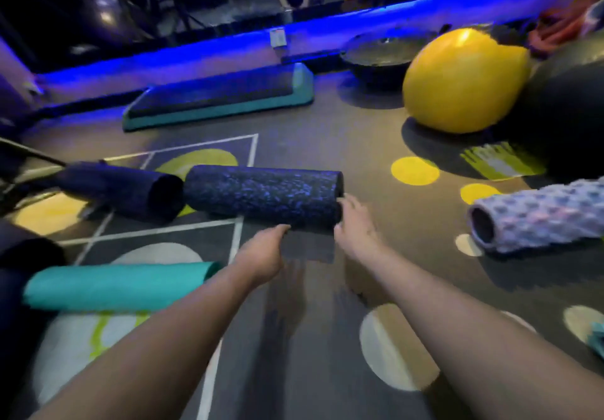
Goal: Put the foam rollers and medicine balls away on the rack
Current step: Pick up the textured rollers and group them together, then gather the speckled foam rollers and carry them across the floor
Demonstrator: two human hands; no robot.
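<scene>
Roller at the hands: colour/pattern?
The roller is black with blue speckles; the head view shows it best.

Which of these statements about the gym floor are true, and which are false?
1. The left hand and right hand are both on the speckled roller. True.
2. The yellow ball lies left of the speckled roller. False: it sits far right, beside the black ball.
3. A teal roller lies left of the left hand. True.
4. The right hand holds the bumpy roller. False: it lies on the floor, apart from that hand.
</scene>
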